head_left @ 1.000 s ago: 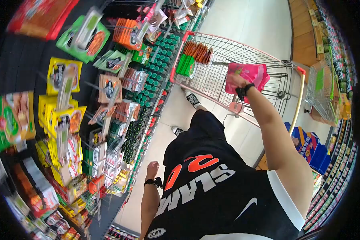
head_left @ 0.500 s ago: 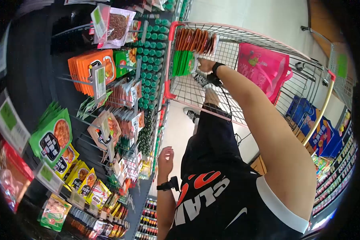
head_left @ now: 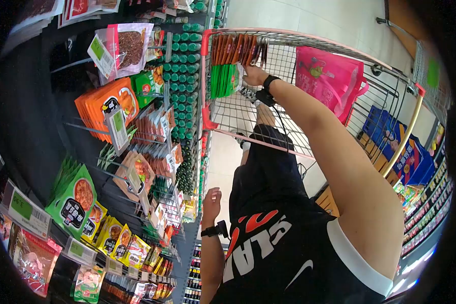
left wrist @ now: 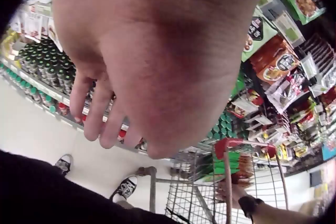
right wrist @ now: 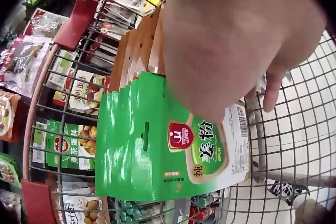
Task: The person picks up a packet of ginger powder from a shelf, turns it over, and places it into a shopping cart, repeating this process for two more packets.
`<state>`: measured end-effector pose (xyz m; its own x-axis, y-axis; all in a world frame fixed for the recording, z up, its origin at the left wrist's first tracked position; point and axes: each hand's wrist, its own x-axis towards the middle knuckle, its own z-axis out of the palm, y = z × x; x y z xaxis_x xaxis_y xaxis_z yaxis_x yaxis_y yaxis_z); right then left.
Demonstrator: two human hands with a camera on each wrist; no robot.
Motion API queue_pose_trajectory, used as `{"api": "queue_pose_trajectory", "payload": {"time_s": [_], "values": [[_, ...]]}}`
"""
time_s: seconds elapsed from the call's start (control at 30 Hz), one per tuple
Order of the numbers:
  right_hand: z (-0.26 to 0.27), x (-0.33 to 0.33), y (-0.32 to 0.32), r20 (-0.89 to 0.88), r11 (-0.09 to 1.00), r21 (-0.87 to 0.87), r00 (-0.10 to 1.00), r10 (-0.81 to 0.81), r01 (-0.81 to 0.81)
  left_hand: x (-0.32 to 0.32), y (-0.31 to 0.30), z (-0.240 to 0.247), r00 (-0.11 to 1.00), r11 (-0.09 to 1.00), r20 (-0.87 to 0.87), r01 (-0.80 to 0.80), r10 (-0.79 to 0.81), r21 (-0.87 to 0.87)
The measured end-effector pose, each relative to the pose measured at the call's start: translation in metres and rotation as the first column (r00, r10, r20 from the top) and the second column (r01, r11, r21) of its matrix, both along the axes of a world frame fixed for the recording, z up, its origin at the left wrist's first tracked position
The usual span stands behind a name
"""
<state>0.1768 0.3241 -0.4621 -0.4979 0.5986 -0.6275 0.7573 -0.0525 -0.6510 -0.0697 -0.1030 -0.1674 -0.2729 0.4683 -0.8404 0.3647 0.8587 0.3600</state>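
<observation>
At the far end of the shopping cart (head_left: 206, 45), my right hand (head_left: 256, 76) reaches to a row of green ginger-powder packets (right wrist: 131, 140) and a row of brown packets (head_left: 234, 49) side by side. In the right wrist view the back of that hand covers the upper right corner of the green row, and most of its fingers are hidden; I cannot tell whether they pinch a packet. My left hand (head_left: 211, 203) hangs beside the body near the shelf, fingers loosely bent, holding nothing.
A pink bag (head_left: 321, 78) lies in the cart, towards the yellowish handle (head_left: 403, 144). Along the left, shelf hooks carry orange packets (head_left: 97, 114), green packets (head_left: 75, 195) and yellow packets. Green-capped bottles (head_left: 185, 83) line the shelf beside the cart. Blue boxes (head_left: 405, 157) stand at right.
My right hand has left the pink bag and moved to the far end of the cart, up against the packet rows. The view has shifted; my left hand still hangs loose.
</observation>
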Motion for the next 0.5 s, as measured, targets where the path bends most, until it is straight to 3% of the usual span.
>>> {"api": "queue_pose_trajectory", "payload": {"time_s": [0.03,0.07,0.17,0.2,0.3,0.33,0.37,0.4,0.43,0.47,0.5], "values": [[0.004,0.001,-0.002,-0.012,0.999,0.031,1.000,-0.018,0.018,0.002,0.016,0.000,1.000,1.000,-0.006,0.012,-0.012,0.013],[-0.064,0.001,-0.026,-0.152,0.980,0.172,0.986,-0.070,0.096,0.006,0.036,0.003,1.000,1.000,-0.010,-0.007,0.007,-0.007],[-0.047,0.002,-0.027,-0.146,0.942,-0.336,0.987,-0.065,0.012,0.011,0.069,0.002,0.999,0.996,0.021,0.040,-0.041,0.086],[-0.010,0.002,-0.017,-0.094,0.900,-0.430,0.995,0.043,-0.080,0.011,0.075,-0.001,0.997,0.994,0.052,0.043,-0.048,0.099],[-0.028,0.017,-0.035,0.008,0.872,-0.490,0.999,0.031,-0.023,0.011,0.082,-0.002,0.996,1.000,0.092,0.014,-0.016,0.025],[-0.103,0.037,-0.056,-0.156,0.894,-0.259,0.930,0.334,-0.365,0.010,0.079,-0.003,0.996,0.999,0.090,0.028,-0.031,0.033],[-0.134,0.059,-0.068,-0.124,0.890,0.027,0.882,0.454,-0.455,0.006,0.074,-0.006,0.996,0.999,0.086,0.030,-0.031,0.017],[-0.208,0.085,-0.089,0.024,0.900,-0.130,0.906,0.423,-0.416,0.003,0.067,-0.009,0.996,1.000,0.081,0.030,-0.030,-0.002],[-0.175,0.094,-0.071,0.099,0.899,0.048,0.897,0.430,-0.436,0.001,0.063,-0.010,0.997,0.999,0.076,0.028,-0.026,-0.022],[-0.141,0.093,-0.058,0.070,0.986,-0.168,0.997,0.019,-0.007,-0.003,0.058,-0.012,0.997,0.999,0.057,0.046,-0.045,-0.015],[-0.122,0.096,-0.051,-0.016,0.682,-0.423,0.747,-0.664,0.597,-0.006,0.052,-0.014,0.997,0.999,0.063,0.048,-0.046,-0.024]]}}
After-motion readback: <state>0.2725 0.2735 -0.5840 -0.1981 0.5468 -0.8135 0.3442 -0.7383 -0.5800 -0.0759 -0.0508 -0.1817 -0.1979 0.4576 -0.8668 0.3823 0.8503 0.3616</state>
